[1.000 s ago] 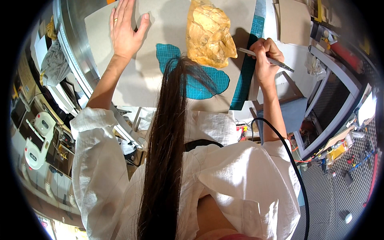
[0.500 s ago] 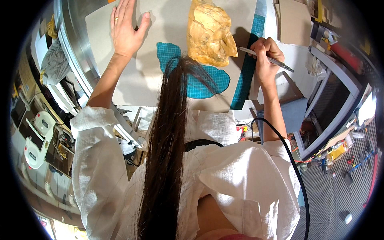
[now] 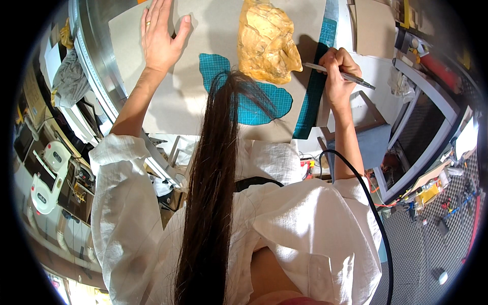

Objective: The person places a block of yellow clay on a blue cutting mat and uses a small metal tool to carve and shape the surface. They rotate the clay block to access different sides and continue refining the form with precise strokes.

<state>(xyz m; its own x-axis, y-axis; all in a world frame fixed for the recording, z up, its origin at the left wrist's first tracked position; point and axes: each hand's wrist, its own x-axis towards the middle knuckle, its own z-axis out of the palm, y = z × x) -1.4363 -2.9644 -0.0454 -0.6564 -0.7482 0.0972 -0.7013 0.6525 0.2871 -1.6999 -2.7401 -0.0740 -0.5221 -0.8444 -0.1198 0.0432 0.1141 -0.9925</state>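
My left hand (image 3: 162,43) lies flat on a grey-brown sheet of card (image 3: 175,109), fingers stretched out, a ring on one finger. In my right hand (image 3: 339,76) is a slim silver pen (image 3: 351,78), gripped with its tip pointing left. That tip is close to the right edge of a yellow, rock-like lump with a creased surface (image 3: 267,43); whether they touch I cannot tell. Below and left of the lump, an irregular teal gridded patch (image 3: 254,109) appears within the card. My long dark hair (image 3: 211,168) hangs over part of it.
A teal cutting mat (image 3: 310,96) sticks out along the card's right side. Left of the card runs a metal rail (image 3: 96,61). A grey frame (image 3: 432,127) stands on the right, and a black cable (image 3: 373,203) curves past my right arm. More card (image 3: 373,28) lies at the upper right.
The pen has shifted very slightly to the right and down in my right hand. My left hand and the lump stay where they were.
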